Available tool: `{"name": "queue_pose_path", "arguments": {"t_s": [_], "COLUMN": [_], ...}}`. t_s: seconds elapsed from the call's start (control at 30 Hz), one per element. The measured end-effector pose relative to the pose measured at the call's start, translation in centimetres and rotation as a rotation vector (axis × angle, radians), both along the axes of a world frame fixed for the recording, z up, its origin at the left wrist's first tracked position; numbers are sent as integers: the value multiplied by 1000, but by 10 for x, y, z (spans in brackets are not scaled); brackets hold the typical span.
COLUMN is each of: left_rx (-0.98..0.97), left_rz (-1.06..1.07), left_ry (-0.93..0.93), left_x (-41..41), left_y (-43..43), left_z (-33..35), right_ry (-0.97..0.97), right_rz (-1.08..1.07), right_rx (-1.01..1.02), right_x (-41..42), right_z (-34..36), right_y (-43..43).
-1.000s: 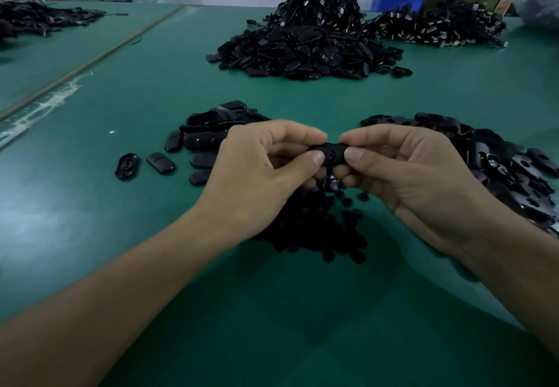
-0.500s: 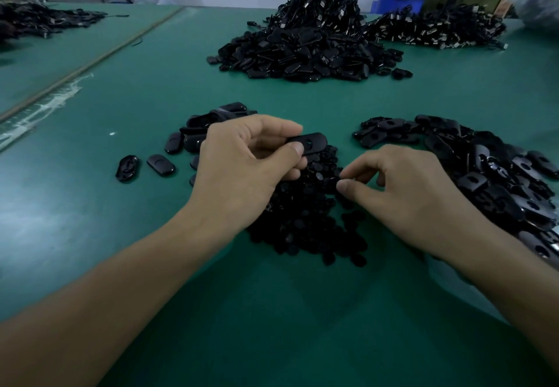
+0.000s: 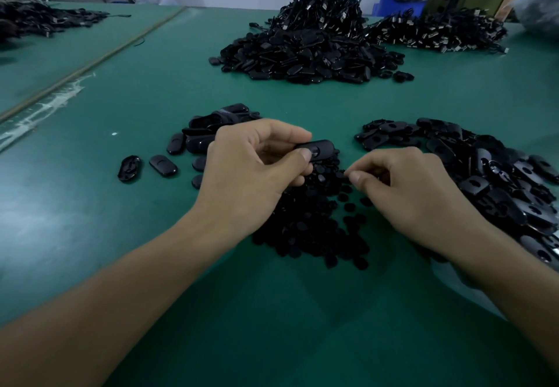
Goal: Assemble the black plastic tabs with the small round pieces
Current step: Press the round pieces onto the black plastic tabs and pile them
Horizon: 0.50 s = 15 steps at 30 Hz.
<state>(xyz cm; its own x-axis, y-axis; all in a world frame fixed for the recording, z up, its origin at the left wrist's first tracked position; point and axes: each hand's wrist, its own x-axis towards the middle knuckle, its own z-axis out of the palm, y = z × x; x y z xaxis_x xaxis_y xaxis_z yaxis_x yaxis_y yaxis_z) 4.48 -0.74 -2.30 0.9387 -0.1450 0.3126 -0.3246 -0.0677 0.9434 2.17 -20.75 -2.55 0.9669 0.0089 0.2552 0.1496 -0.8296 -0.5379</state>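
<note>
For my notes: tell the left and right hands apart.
The left hand grips a black tab; the right hand pinches a small round piece. The left hand sits higher in view, the right hand lower, by the pile of round pieces. Both use thumb and fingertips.

You hold one black oblong tab [image 3: 316, 148] level in your left hand [image 3: 251, 175], round hole up, just above the heap of small round pieces [image 3: 314, 226] on the near table [image 3: 136, 235]. Your right hand [image 3: 414, 193] pinches one piece. More tabs [image 3: 484, 181] lie piled right.
</note>
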Motion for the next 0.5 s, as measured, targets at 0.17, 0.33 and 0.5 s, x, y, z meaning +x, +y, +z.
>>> {"name": "queue_pose_path", "arguments": {"t_s": [0.17,0.33,0.5], "left_rx": [0,2,7], "left_rz": [1,-3,-10], "left_ry": [-1,11,14], "left_x": [0,-1,-1], "left_y": [0,-1,-2], "left_z": [0,0,0], "right_ry": [46,41,10], "right_rz": [41,69,81], "right_rx": [-48,-53,-148], "right_x": [0,0,1], "right_z": [1,3,3], "right_y": [-2,-2,-1]}}
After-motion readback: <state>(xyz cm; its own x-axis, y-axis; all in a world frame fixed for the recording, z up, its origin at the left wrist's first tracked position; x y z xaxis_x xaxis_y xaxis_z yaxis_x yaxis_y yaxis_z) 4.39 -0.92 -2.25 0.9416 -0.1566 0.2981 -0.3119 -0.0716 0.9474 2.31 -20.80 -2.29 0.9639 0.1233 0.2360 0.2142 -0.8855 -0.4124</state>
